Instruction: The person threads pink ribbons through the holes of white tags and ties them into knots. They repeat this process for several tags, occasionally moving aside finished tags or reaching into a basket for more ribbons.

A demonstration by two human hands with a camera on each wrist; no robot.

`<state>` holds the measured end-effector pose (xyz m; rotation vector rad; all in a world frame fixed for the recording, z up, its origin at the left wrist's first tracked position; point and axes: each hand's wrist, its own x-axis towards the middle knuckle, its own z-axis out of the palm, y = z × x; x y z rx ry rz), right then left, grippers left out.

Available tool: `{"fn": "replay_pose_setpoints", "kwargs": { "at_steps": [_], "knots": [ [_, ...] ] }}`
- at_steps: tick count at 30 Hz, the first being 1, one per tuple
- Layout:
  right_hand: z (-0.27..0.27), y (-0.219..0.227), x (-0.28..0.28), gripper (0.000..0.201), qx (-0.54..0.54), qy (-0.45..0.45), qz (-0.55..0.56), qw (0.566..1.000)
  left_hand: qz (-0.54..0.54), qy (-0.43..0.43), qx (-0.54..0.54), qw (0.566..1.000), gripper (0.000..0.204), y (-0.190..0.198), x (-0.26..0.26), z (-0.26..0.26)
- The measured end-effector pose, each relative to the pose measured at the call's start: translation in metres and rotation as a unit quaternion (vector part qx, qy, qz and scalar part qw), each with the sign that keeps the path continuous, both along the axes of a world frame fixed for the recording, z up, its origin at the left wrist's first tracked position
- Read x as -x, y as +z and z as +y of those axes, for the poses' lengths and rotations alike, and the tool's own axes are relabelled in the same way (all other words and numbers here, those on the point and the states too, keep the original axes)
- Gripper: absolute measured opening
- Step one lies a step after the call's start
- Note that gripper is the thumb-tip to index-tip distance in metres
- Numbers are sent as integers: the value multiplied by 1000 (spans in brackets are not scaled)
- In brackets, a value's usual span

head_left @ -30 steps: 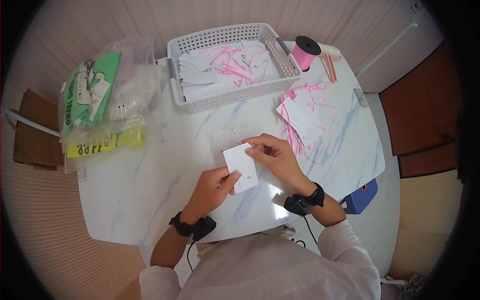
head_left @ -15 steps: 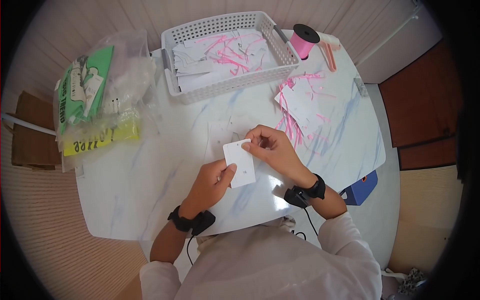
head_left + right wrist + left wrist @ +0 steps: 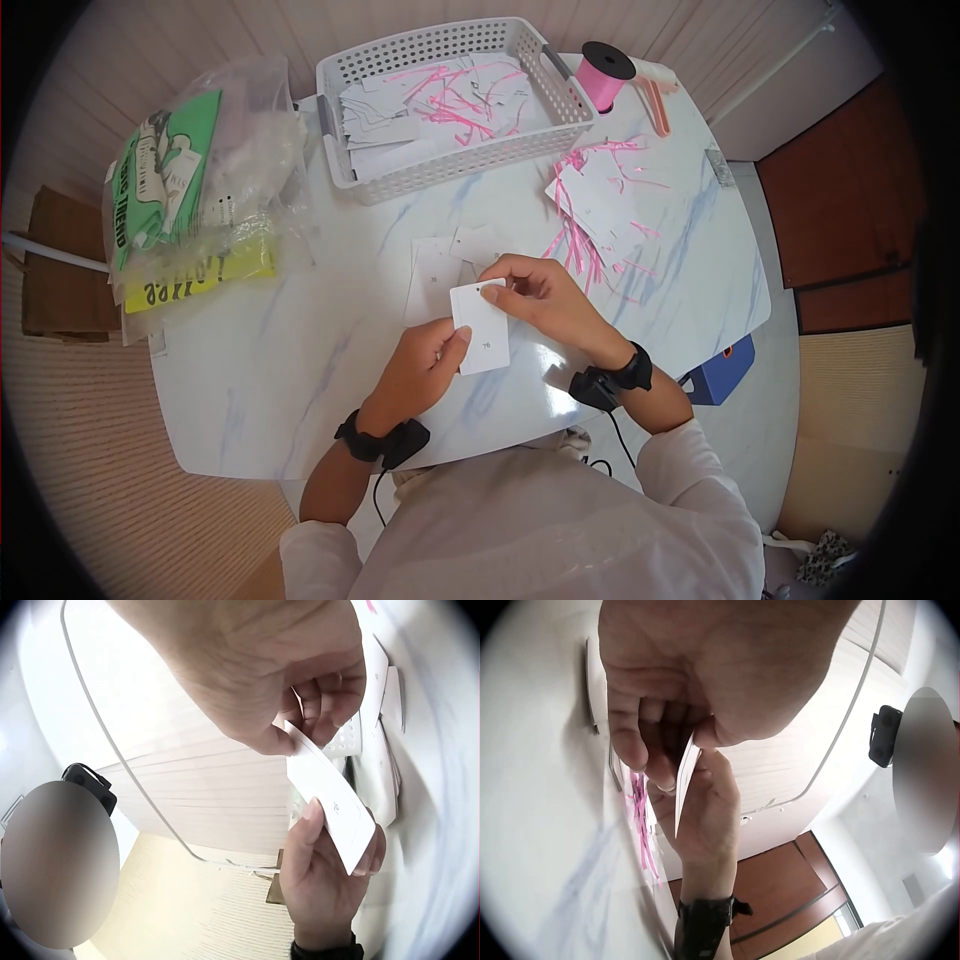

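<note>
- Left hand (image 3: pixel 415 365) is pinching the white card (image 3: pixel 485 330) at its left edge; right hand (image 3: pixel 550 300) is pinching its top right corner. Both closed on it.
- Card is sitting between the hands; the two-point grip is probably steadying it, leaving the hole (image 3: pixel 478 290) showing.
- Loose cards (image 3: pixel 433 275) are lying just beyond the hands, likely for easy reach.
- Counting: one held card showing (can't tell if more underneath), at least two loose, one basket (image 3: pixel 480 163) farther ahead, one pink spool (image 3: pixel 600 85) beyond right hand.

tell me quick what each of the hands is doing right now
Left hand: holding a white card, pinched at its left edge.
Right hand: holding the same card, pinched near its top right corner.
</note>
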<state>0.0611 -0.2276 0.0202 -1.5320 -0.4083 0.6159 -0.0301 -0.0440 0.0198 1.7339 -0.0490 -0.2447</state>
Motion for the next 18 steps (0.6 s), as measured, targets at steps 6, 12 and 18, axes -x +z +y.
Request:
{"fn": "replay_pose_setpoints", "kwargs": {
  "at_steps": [6,12,18],
  "knots": [
    [0,-1,-1,14,20,-5,-11,1000,-9,-13,-18,1000,24,-1,0,0],
    [-2,2,-4,13,-6,-4,29,1000,-1,4,2,1000,25,2,0,-1],
    [-5,5,-6,17,-31,-2,25,999,20,-5,-14,1000,25,5,0,2]
  ]
}}
